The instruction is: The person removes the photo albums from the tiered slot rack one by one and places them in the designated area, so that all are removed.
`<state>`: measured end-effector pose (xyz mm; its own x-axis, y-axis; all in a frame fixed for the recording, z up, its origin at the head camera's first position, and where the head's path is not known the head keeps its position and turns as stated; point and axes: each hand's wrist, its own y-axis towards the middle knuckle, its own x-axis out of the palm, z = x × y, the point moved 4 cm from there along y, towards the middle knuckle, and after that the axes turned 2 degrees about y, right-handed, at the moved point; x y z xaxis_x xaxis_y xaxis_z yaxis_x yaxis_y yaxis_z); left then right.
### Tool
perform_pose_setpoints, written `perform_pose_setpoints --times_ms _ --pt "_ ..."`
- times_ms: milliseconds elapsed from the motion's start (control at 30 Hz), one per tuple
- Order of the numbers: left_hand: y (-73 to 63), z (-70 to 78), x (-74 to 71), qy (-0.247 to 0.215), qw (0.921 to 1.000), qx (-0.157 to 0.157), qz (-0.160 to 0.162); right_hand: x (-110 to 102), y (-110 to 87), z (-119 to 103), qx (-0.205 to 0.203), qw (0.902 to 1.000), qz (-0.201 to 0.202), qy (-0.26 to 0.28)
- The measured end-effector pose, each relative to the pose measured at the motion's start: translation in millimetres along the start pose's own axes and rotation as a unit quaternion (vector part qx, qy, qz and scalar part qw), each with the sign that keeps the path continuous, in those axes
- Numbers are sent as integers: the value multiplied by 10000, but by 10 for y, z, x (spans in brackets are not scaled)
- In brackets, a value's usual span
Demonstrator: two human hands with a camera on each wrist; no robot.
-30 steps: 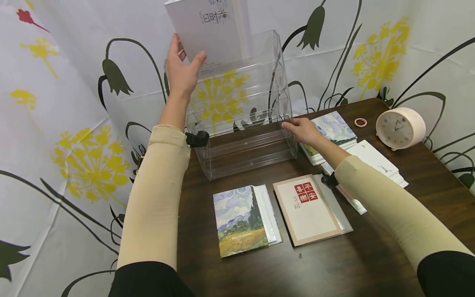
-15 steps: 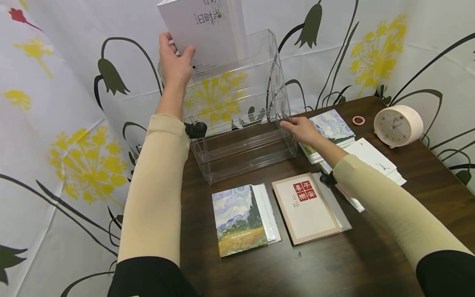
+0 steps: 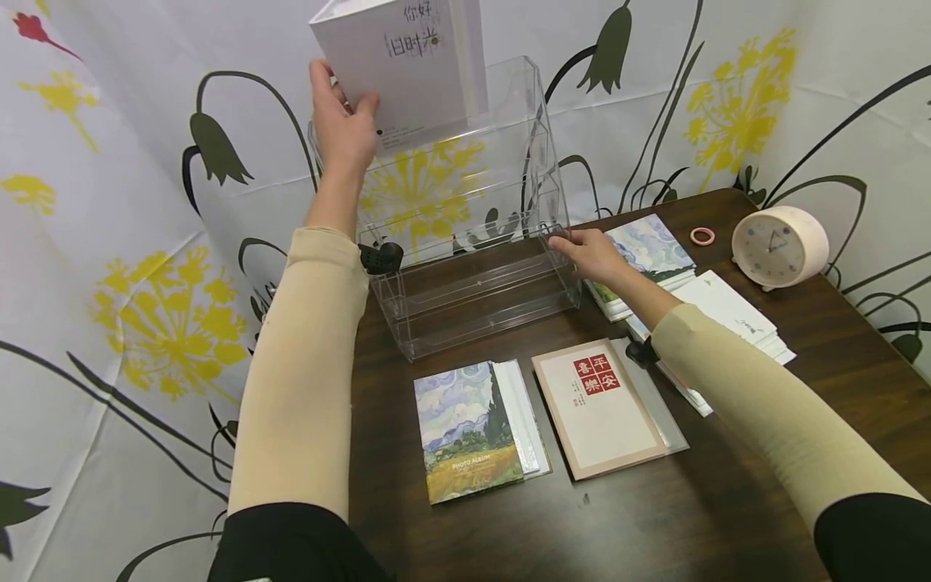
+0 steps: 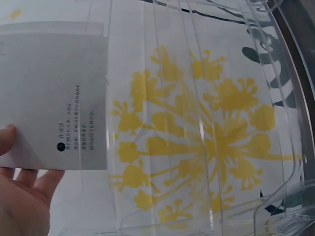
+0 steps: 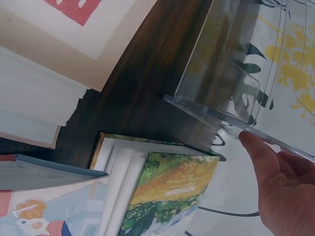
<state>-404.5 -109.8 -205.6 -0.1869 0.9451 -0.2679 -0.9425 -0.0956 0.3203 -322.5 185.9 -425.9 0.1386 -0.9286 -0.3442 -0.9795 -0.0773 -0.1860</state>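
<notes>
A tiered clear acrylic rack [image 3: 494, 327] stands at the back of the table. My left hand [image 3: 345, 133] holds a thick white photo album [image 3: 418, 81] by its lower left side, thumb in front and fingers behind. The album's lower edge sits behind the clear front of the rack's top tier, and Chinese characters mark its cover. In the left wrist view, small print shows on the album [image 4: 49, 98] beside the thumb. Lower on the right, my right hand [image 3: 592, 252] grips the rack's side panel, its thumb at the panel edge [image 5: 261, 135].
Two albums lie in front of the rack: one with a painted landscape [image 3: 469, 436], one cream with red squares [image 3: 604, 420]. Stacked landscape albums [image 3: 655, 246] and white albums [image 3: 730, 311] lie at right, near a pink ring [image 3: 702, 236] and a round clock [image 3: 778, 246].
The white album has tipped so that more of its top edge and cover characters show. My left hand has slid slightly left along it. The right hand has stayed on the rack.
</notes>
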Motion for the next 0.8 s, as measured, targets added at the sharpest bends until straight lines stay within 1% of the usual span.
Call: perform_pose_setpoints --times_ms 100,200,267,367,433,500,600,667,733,800 --pt "-63 24 6 -92 9993 367 -11 18 -6 4 6 10000 -2 -43" --pt "-100 29 14 21 9969 780 122 36 -14 -1 -34 9999 -1 -124" --pt "-102 25 20 165 9939 1057 262 46 -20 -9 -85 9998 16 -189" --pt "-92 52 38 558 9860 1538 328 58 -20 -21 -167 9995 37 -277" --pt "-87 90 48 944 9797 1750 270 65 -22 -26 -183 9993 61 -318" --pt "-88 141 58 1383 9702 1981 177 68 -24 -30 -193 9991 74 -376" --pt "-98 199 63 1866 9587 2147 99 65 -27 -32 -215 9987 92 -444" --pt "-107 217 65 1998 9538 2243 6 64 -23 -33 -255 9984 87 -505" --pt "-112 219 65 1895 9539 2324 -152 63 -12 -24 -268 9982 104 -527" --pt "-120 212 66 1763 9516 2490 -361 62 -2 -13 -269 9981 117 -546"
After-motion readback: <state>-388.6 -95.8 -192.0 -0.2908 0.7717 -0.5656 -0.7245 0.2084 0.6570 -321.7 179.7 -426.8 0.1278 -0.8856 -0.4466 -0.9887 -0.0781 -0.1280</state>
